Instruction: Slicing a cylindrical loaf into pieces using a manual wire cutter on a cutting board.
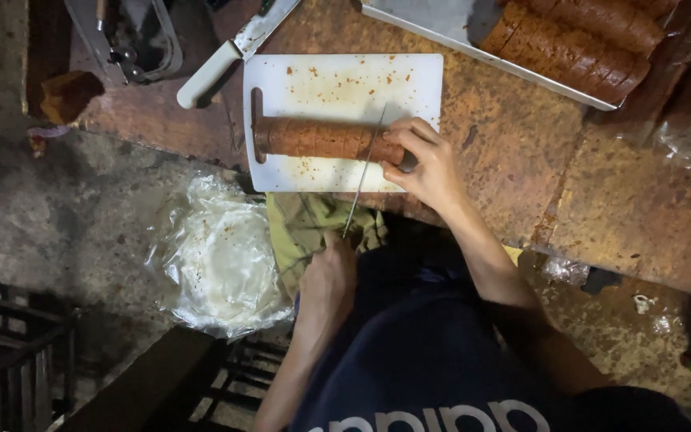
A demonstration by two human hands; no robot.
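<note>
Left hand [327,276] grips a knife [364,172] (blade upright); right hand [425,164] fingers pinch the sausage roll [321,138]

Dim, warm overhead light; soft focus

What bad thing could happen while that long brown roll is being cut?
1. The left hand holds a thin knife that crosses the brown roll right beside the right hand, which pins the roll's end. A slip could nick those fingers.
2. The white cutting board lies at the very edge of the table. A hard push might slide it off.
</note>
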